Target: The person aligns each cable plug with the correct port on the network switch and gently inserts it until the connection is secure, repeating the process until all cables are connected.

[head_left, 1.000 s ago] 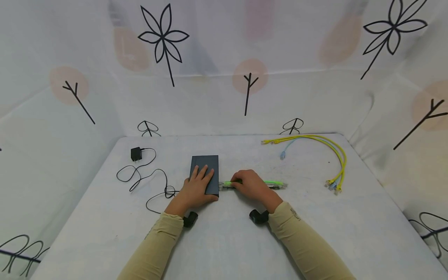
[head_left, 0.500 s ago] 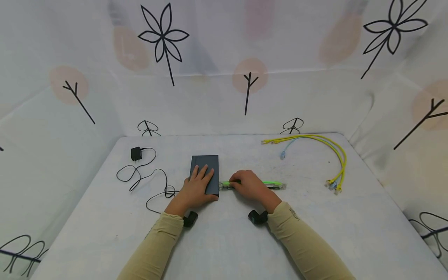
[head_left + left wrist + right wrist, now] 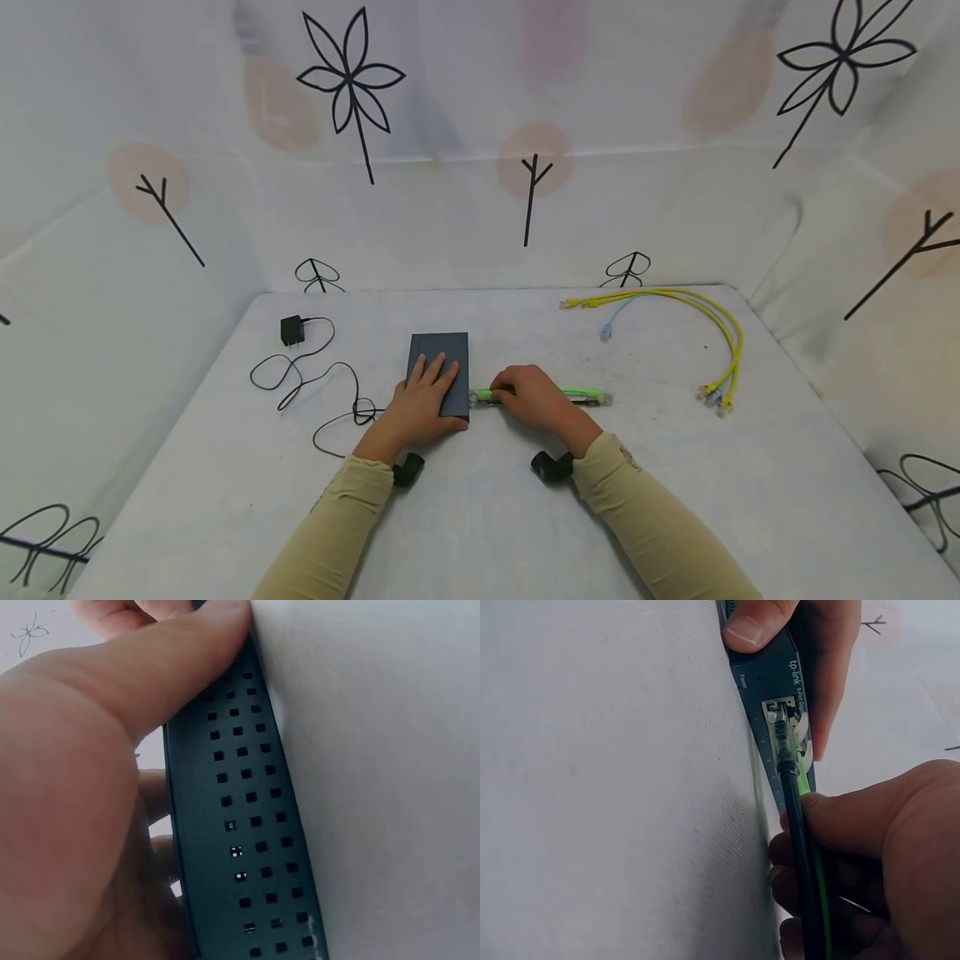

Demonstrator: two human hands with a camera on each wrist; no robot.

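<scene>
A dark network switch (image 3: 438,344) lies flat on the table. My left hand (image 3: 417,410) holds it, fingers spread over the top and thumb (image 3: 172,667) along the vented near side. Beside its right side, my right hand (image 3: 538,398) pinches a green Ethernet cable (image 3: 588,392) close to the switch's ports. A black Ethernet cable (image 3: 804,832) runs next to the green one, its clear plug (image 3: 783,742) in a port. The green cable's plug is mostly hidden behind the black one, so how deep it sits cannot be told.
Left of the switch, a black power adapter (image 3: 292,330) lies with its looped cord (image 3: 300,383) reaching toward the left hand. Several yellow Ethernet cables (image 3: 731,333) and a light blue one (image 3: 621,309) curve across the table's right rear. Patterned cloth walls surround the table.
My right hand has shifted slightly left toward the switch, and the free cable ends have moved left with it. The left hand and switch stay in place.
</scene>
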